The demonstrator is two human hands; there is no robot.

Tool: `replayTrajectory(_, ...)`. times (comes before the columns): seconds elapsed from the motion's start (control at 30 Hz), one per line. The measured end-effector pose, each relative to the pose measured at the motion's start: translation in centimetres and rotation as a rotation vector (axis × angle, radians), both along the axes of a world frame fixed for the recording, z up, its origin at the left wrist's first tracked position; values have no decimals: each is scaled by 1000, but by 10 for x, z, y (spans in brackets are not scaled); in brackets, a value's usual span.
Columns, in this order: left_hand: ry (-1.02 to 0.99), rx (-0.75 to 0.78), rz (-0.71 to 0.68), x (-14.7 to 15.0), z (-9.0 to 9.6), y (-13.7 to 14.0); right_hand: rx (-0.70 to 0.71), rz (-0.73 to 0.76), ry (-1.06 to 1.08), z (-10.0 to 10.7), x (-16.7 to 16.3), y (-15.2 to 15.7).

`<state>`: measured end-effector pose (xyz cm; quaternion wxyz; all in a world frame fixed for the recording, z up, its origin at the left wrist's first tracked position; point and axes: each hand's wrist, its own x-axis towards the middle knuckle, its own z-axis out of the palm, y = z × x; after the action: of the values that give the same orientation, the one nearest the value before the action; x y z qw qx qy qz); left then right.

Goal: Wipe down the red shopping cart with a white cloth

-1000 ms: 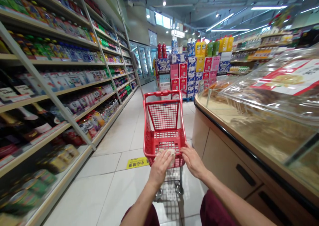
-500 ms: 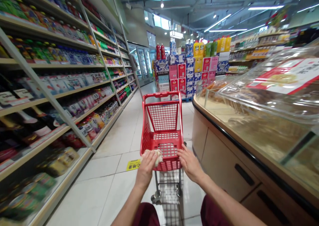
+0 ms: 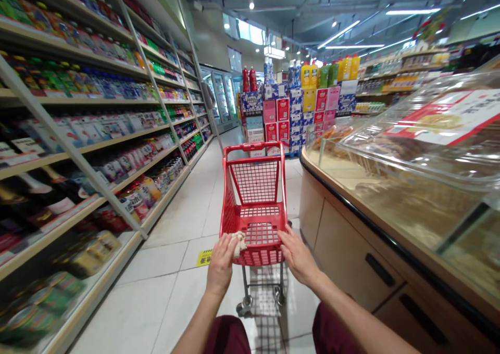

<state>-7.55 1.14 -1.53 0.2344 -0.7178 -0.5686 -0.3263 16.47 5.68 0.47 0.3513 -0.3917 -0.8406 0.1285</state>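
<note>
A red plastic shopping cart [image 3: 253,212] on a grey wheeled frame stands directly in front of me, its basket bare inside. At the near left corner of the basket, my left hand [image 3: 220,257] is closed on a crumpled off-white cloth [image 3: 238,243], pressing it to the rim. Over on the near right corner, my right hand [image 3: 296,251] rests against the edge, its fingers stretched out and holding nothing.
Long shelves [image 3: 128,127] of bottles and packets run along the left. A curved glass-topped counter [image 3: 344,239] with clear food boxes [image 3: 425,130] lies close on the right. Stacked drink cartons [image 3: 283,122] stand ahead. A yellow sticker [image 3: 204,258] marks the tiled floor.
My left hand has slid left along the near rim with the cloth, out to the corner. The right hand stays about where it was.
</note>
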Motion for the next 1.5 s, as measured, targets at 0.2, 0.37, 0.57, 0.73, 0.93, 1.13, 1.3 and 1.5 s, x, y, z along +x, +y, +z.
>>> replayTrajectory(0.2,72,-100,-220,50,1,9,9,-9,17,-5,1,1)
replayTrajectory(0.37,53,-74,-78,11,1,5,-8,-6,1,-1,6,0)
replayTrajectory(0.57,70,-92,-164,60,-3,12,-60,-50,45,-3,-1,-3)
replayTrajectory(0.73,109,-145,-254,76,2,17,-56,-51,56,-5,7,-1)
replayTrajectory(0.93,47,-109,-102,38,5,9,-59,-66,45,-4,4,-5)
replayTrajectory(1.13,75,-178,-252,88,7,19,-13,-62,41,-6,9,-1)
replayTrajectory(1.3,-90,-193,-249,70,4,21,71,-29,-67,17,1,-4)
replayTrajectory(1.5,-247,-272,-143,67,9,21,-87,143,-144,38,-30,1)
